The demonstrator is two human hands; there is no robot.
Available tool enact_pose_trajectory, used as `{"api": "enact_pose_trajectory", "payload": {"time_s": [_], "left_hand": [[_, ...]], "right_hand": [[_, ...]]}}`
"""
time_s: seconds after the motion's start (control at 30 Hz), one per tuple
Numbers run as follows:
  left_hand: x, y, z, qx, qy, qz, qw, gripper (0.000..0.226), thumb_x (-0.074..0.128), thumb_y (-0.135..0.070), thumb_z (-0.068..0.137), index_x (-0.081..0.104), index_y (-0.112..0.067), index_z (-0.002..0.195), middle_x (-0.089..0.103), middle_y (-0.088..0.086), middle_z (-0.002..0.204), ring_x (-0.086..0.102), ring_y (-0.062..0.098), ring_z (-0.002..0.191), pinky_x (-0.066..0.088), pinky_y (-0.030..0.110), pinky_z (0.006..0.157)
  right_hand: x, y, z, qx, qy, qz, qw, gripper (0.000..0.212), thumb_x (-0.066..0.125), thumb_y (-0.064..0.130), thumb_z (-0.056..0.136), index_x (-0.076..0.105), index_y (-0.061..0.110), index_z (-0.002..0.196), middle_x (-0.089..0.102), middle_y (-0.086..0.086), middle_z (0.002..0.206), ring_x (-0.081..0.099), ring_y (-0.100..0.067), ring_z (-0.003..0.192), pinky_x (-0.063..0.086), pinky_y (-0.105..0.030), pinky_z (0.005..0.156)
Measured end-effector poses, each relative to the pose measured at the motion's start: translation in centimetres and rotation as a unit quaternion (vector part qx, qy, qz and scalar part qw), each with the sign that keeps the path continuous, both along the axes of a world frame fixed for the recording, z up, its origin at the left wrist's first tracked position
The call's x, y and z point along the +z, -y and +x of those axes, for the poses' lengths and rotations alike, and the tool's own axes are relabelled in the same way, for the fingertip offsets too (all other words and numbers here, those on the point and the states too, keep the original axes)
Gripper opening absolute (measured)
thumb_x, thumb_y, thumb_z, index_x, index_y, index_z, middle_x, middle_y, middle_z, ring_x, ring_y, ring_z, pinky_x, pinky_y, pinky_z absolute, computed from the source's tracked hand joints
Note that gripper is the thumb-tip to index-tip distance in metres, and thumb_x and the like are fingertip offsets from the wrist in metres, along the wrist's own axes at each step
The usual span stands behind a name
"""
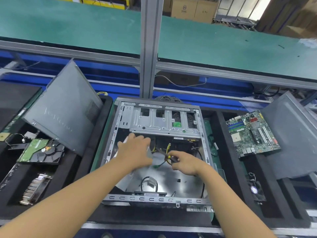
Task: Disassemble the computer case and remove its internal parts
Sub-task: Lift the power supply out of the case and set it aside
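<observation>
The open computer case (202, 127) lies flat in front of me, its metal drive cage (154, 123) at the far end and its bare floor near me. My left hand (135, 151) reaches into the case below the cage with fingers spread and fairly straight; what its fingertips touch is hidden. My right hand (184, 163) grips a screwdriver (163, 153) with a yellow and black handle, its tip pointing up-left toward a bundle of yellow and black cables (169, 147). A black cable loop (148, 183) lies on the case floor near the front rail.
A grey side panel (65, 109) leans at the left over a tray with a hard drive (33, 149), a fan and a heatsink (35, 189). At the right, a motherboard (252, 133), another grey panel (295, 134) and a small fan (255, 189). An aluminium post (149, 48) stands behind the case.
</observation>
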State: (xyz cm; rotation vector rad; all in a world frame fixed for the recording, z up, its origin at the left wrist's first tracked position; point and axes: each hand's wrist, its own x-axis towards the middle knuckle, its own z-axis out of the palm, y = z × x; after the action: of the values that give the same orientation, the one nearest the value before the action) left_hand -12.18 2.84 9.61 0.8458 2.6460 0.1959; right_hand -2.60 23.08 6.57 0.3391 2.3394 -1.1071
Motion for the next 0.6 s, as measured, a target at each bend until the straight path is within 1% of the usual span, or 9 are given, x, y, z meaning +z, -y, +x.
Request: {"api": "enact_pose_trajectory", "payload": {"time_s": [0.1,0.17,0.2,0.27,0.33,0.4,0.47,0.57,0.6], "left_hand": [[-0.5,-0.6,1.5,0.007,-0.038,0.034,0.999,0.030,0.064,-0.047,0.080,0.050,-0.031,0.101,0.033,-0.001,0.124,0.034,0.023,0.120,0.040,0.041,0.085],[-0.8,-0.5,2.2,0.025,-0.058,0.037,0.997,0.044,0.066,-0.053,0.079,0.048,-0.030,0.113,0.025,0.006,0.136,0.031,0.031,0.122,0.041,0.041,0.089],[-1.1,-0.4,2.5,0.033,-0.066,0.030,0.997,0.051,0.065,-0.055,0.078,0.045,-0.030,0.118,0.025,0.009,0.135,0.033,0.032,0.116,0.041,0.039,0.089],[-1.4,0.0,3.0,0.041,-0.057,0.002,0.998,0.070,0.065,-0.055,0.076,0.033,-0.035,0.135,0.030,0.011,0.127,0.037,0.029,0.100,0.040,0.036,0.082],[-1.6,0.3,3.2,0.057,-0.014,-0.028,0.998,0.095,0.066,-0.053,0.075,0.007,-0.045,0.149,0.029,0.009,0.123,0.036,0.026,0.096,0.040,0.033,0.072],[-1.6,0.4,3.2,0.068,0.011,-0.034,0.997,0.105,0.066,-0.053,0.075,-0.008,-0.050,0.150,0.027,0.008,0.122,0.035,0.025,0.097,0.040,0.033,0.065],[-1.6,0.3,3.4,0.065,0.002,-0.029,0.997,0.106,0.064,-0.054,0.075,-0.011,-0.051,0.150,0.028,0.006,0.124,0.039,0.025,0.100,0.040,0.034,0.065],[-1.3,0.4,3.2,0.052,0.000,-0.022,0.998,0.111,0.066,-0.053,0.071,-0.012,-0.051,0.150,0.031,0.004,0.125,0.044,0.025,0.104,0.041,0.036,0.073],[-1.1,0.6,3.1,0.050,0.005,-0.019,0.999,0.113,0.066,-0.053,0.069,-0.012,-0.053,0.149,0.031,0.003,0.123,0.044,0.025,0.105,0.043,0.038,0.078]], "right_hand": [[-0.1,-0.7,0.6,-0.059,-0.016,-0.074,0.995,0.034,0.053,0.006,0.088,0.061,0.027,0.115,0.056,-0.002,0.086,0.049,-0.014,0.067,0.040,-0.019,0.059],[-0.3,-1.1,0.9,-0.082,-0.021,-0.080,0.993,0.035,0.052,0.006,0.088,0.062,0.029,0.113,0.055,-0.005,0.085,0.047,-0.019,0.069,0.039,-0.025,0.058],[-0.5,-1.2,0.9,-0.083,-0.021,-0.072,0.994,0.034,0.052,0.008,0.088,0.061,0.030,0.111,0.054,-0.006,0.084,0.046,-0.022,0.070,0.039,-0.030,0.060],[-0.8,-1.0,0.9,-0.090,-0.025,-0.061,0.994,0.031,0.052,0.010,0.088,0.061,0.032,0.108,0.054,-0.006,0.083,0.046,-0.022,0.071,0.040,-0.036,0.065],[-0.9,-0.7,0.9,-0.107,-0.036,-0.050,0.992,0.028,0.053,0.011,0.088,0.060,0.033,0.104,0.053,-0.004,0.081,0.046,-0.020,0.067,0.040,-0.031,0.062],[-1.1,-0.7,0.9,-0.124,-0.055,-0.028,0.990,0.026,0.054,0.010,0.089,0.058,0.030,0.105,0.052,-0.003,0.082,0.044,-0.019,0.064,0.039,-0.029,0.058],[-1.2,-0.6,1.0,-0.143,-0.074,-0.005,0.987,0.026,0.055,0.009,0.090,0.057,0.027,0.109,0.054,-0.004,0.086,0.045,-0.018,0.064,0.040,-0.029,0.058],[-1.1,-0.5,1.3,-0.183,-0.119,0.019,0.976,0.023,0.054,0.008,0.090,0.057,0.020,0.108,0.059,-0.010,0.100,0.052,-0.023,0.073,0.042,-0.029,0.061],[-1.1,-0.4,1.4,-0.198,-0.139,0.027,0.970,0.022,0.054,0.007,0.090,0.057,0.019,0.108,0.057,-0.011,0.103,0.054,-0.024,0.077,0.043,-0.025,0.061]]}}
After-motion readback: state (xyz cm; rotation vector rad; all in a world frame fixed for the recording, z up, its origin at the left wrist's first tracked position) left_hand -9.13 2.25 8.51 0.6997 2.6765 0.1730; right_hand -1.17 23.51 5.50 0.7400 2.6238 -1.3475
